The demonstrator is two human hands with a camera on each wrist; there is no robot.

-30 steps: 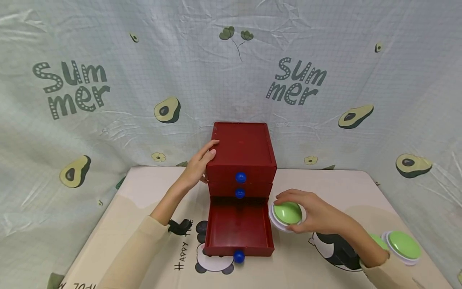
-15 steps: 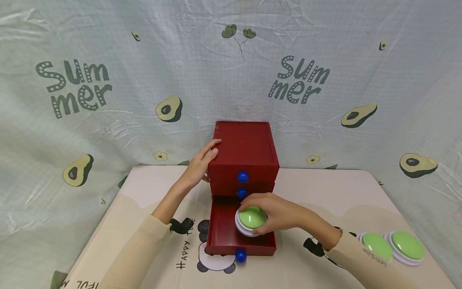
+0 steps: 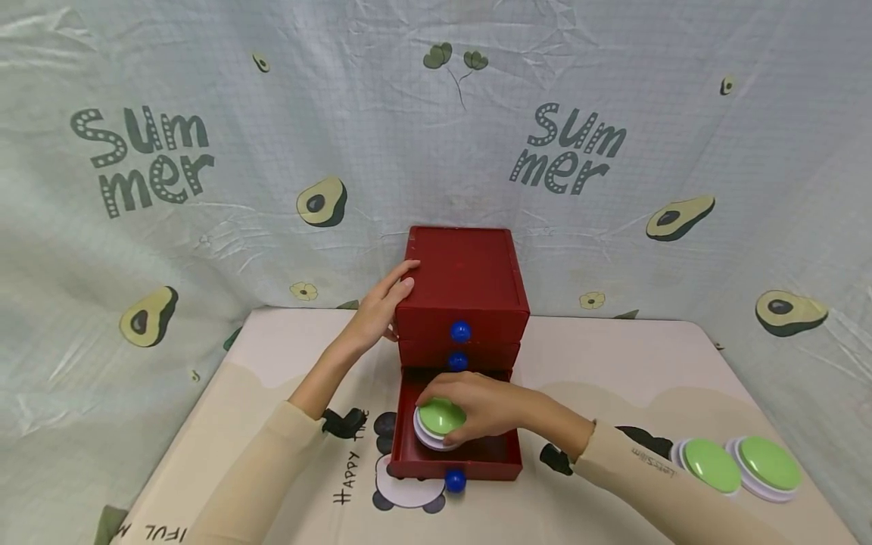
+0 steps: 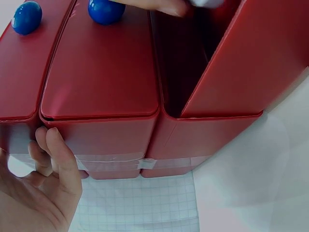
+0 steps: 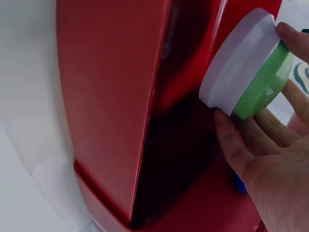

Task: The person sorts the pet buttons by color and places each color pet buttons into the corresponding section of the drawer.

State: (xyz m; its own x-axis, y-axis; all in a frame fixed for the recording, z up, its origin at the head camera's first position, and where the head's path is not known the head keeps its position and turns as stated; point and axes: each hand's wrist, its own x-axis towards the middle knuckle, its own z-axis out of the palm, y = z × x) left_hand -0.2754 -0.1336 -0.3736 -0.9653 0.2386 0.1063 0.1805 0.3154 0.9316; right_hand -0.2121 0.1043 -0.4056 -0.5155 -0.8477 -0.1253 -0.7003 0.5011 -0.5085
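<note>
A red three-drawer cabinet [image 3: 466, 269] with blue knobs stands at the back of the table, its bottom drawer [image 3: 490, 471] pulled out. My left hand [image 3: 371, 312] rests against the cabinet's left side, thumb and forefinger at the top edge; the left wrist view shows the fingertips touching the side wall. Over the left part of the drawer, my right hand [image 3: 487, 407] grips a round push button [image 3: 439, 418] with a green dome and white base. In the right wrist view the thumb and fingers hold the button [image 5: 258, 72] around its rim, beside the drawer's wall.
Two more green push buttons, one [image 3: 711, 465] partly behind the right sleeve and another [image 3: 771, 463], sit side by side at the right of the table. A printed cloth [image 3: 381, 113] hangs behind the cabinet. The two upper drawers are closed.
My right hand has carried the push button leftward, from right of the drawer to over its left part, and lower. The left hand has stayed on the cabinet.
</note>
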